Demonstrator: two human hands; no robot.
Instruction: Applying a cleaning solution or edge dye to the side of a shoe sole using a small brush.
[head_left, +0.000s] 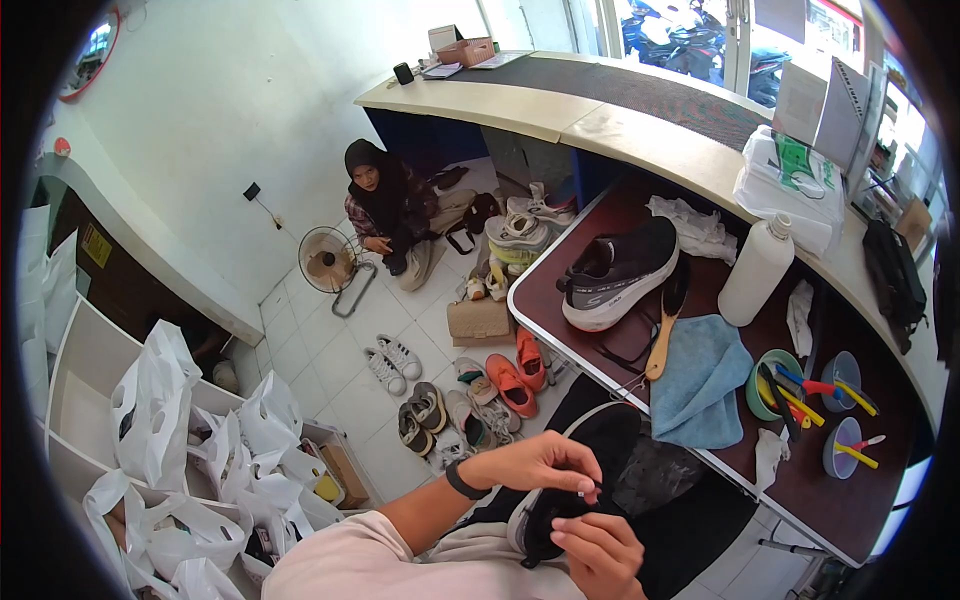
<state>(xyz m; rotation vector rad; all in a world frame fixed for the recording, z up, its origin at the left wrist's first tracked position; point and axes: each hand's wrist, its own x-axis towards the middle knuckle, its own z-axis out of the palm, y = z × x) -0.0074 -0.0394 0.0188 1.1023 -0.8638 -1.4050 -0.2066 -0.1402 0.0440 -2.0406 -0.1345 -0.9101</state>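
Observation:
A black sneaker with a pale sole (544, 521) rests on my lap, partly covered by my hands. My left hand (544, 465) is bent above it, thumb and index finger close together around a tiny pale-tipped thing, perhaps a lace end. Lower and to the right, my right hand (600, 547) is at the shoe's opening with its fingertips bunched; what they pinch is too small to tell. On the dark red table lie a black and grey sneaker (622, 274), a wooden-handled brush (661, 345) and a folded blue cloth (697, 375).
Bowls with brushes (765, 405) and a white bottle (757, 270) stand on the table. Several shoes (427, 416) sit on the tiled floor. A person (390, 210) sits beside a fan (328, 259). White plastic bags (157, 405) fill shelves at left.

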